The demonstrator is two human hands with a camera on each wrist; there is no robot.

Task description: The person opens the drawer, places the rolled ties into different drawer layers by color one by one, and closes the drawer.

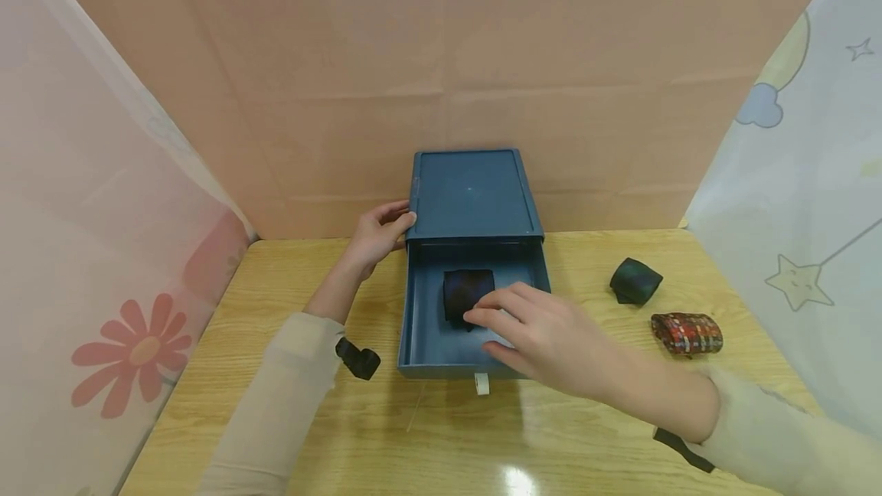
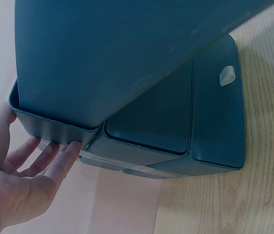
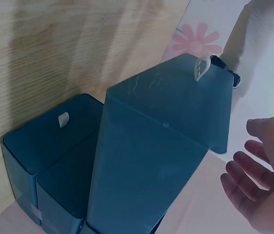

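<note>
We saw left hand (image 1: pixel 375 236), fingers straight, touching blue box (image 1: pixel 474 197) frame centre; right hand (image 1: pixel 544 335), fingers spread, resting on dark tie roll (image 1: pixel 465 289) in drawer (image 1: pixel 420 327).

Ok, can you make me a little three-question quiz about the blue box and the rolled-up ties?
1. True or false: the drawer of the blue box is pulled open.
2. How many rolled ties lie on the table outside the box? A) one B) two C) four
3. Fill in: the left hand touches the box's ______ side.

Key:
1. True. A dark rolled tie sits in the drawer, with the fingers of the right hand on it.
2. B. A dark green tie and a red patterned tie, both to the right of the box.
3. Left.
</note>
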